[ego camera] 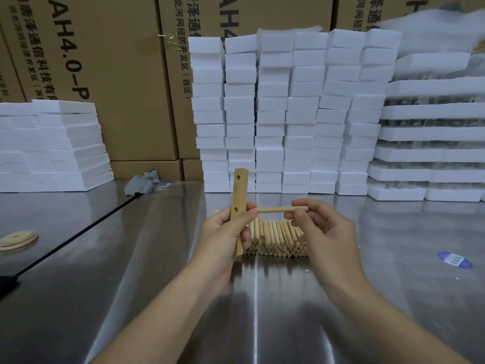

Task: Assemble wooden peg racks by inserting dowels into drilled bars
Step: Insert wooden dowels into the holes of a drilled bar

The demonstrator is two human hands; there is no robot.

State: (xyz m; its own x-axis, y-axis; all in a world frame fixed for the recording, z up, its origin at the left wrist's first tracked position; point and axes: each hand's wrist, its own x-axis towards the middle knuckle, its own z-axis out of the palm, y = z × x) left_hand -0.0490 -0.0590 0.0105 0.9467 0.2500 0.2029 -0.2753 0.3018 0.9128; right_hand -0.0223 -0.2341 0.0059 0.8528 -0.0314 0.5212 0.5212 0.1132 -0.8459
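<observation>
My left hand (223,232) grips drilled bar (239,206) upright, fingers curled round lower half; two open holes show above my grip. My right hand (319,227) pinches dowel (282,209) level, its left tip at bar's edge by my left fingertips. Dowel pile (278,239) lies on steel table (157,271), just beyond both hands.

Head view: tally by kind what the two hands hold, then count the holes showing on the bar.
drilled bar: 1, upright in the left hand
dowel: 1, level, pinched by the right hand
Total held: 2
holes showing on the bar: 2; the hand hides the lower part.
</observation>
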